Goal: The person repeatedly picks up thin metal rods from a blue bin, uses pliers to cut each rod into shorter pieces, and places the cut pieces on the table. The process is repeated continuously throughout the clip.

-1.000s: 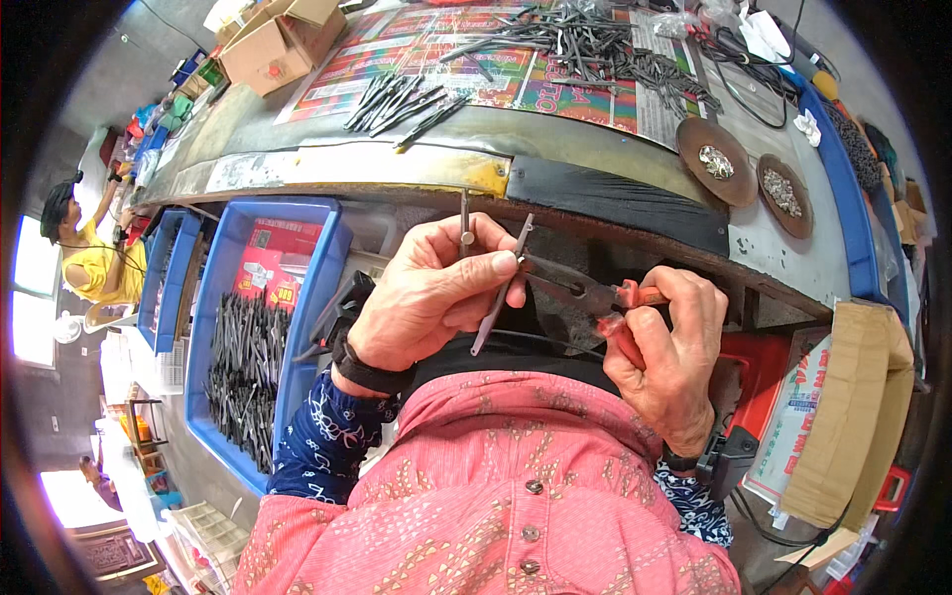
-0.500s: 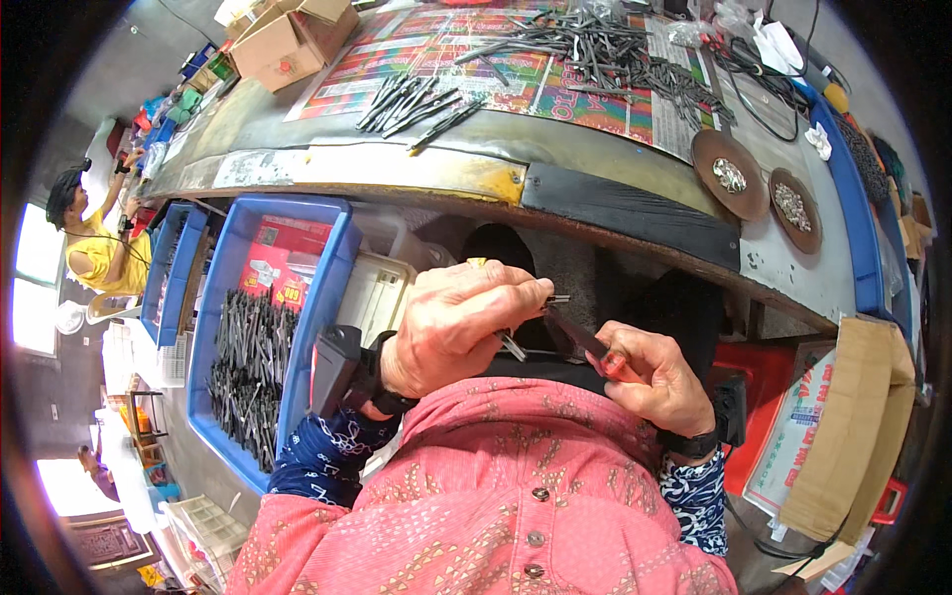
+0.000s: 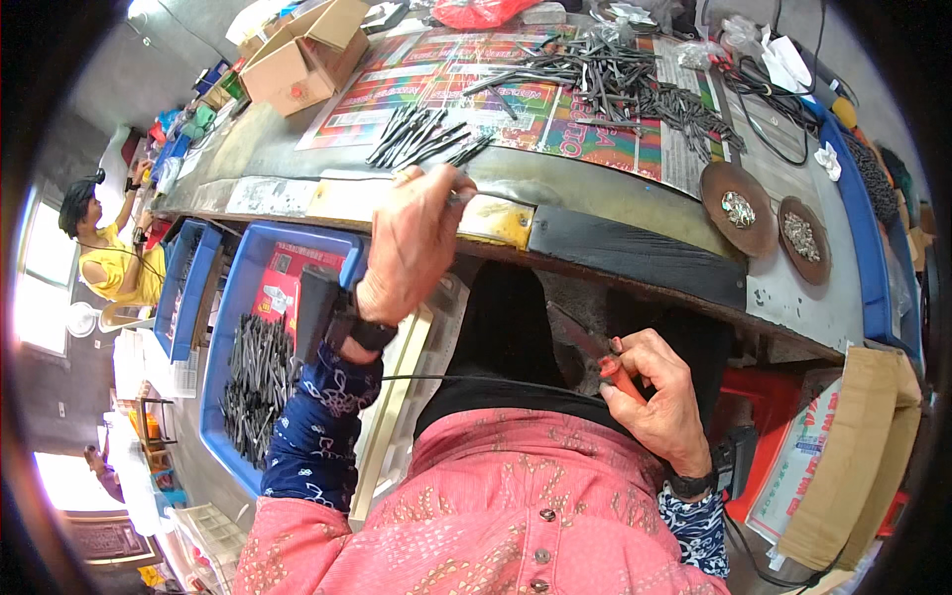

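From the head view, our right hand (image 3: 659, 402) grips red-handled pliers (image 3: 620, 376); our left hand (image 3: 409, 248) curls, contents unclear; dark strips (image 3: 415, 137) lie on the tabletop (image 3: 565, 201) and in the blue bin (image 3: 226, 347); which are finished, we cannot tell

An open cardboard box (image 3: 293, 84) stands beyond and left of the left fingers (image 3: 443, 181); farther left of them is a person in yellow (image 3: 117, 270). A brown carton (image 3: 843, 466) stands right of the right fingers (image 3: 643, 347).

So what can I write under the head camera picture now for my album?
Right hand gripping red pliers, left hand at the front of the bench, near some dark strips.
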`<state>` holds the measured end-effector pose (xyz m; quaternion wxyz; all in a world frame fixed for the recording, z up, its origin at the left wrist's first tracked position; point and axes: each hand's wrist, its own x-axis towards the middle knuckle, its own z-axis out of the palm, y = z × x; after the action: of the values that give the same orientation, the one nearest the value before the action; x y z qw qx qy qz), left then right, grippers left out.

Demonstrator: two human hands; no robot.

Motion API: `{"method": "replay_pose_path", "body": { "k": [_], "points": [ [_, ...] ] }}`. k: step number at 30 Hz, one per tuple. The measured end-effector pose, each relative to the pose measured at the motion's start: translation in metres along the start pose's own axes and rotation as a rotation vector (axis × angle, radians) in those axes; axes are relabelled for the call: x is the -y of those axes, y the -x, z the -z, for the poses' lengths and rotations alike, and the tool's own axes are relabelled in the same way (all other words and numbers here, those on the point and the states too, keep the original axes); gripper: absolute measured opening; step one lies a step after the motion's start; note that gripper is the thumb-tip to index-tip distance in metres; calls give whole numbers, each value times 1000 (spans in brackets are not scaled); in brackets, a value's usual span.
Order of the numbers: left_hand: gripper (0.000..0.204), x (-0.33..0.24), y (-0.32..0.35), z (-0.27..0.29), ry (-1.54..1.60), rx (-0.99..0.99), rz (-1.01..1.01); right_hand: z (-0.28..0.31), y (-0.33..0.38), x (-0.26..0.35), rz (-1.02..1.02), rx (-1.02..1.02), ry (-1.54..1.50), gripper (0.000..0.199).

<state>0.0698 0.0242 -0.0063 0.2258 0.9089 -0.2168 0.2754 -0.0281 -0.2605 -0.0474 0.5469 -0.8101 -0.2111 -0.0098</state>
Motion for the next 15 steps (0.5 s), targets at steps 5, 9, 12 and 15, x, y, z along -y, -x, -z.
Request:
{"method": "replay_pose_path", "body": {
  "k": [5,9,12,15],
  "points": [
    [11,39,-28,-14,-58,15,29,-2,-2,-11,27,-17,25,19],
    [12,50,-39,-29,-161,18,19,-4,-4,-18,31,-12,-4,18],
    [18,53,-45,-39,-231,62,55,-5,-5,-22,32,-1,-8,18],
    [18,53,-46,-45,-340,101,58,-6,-6,-25,24,4,1,18]
  ]
}}
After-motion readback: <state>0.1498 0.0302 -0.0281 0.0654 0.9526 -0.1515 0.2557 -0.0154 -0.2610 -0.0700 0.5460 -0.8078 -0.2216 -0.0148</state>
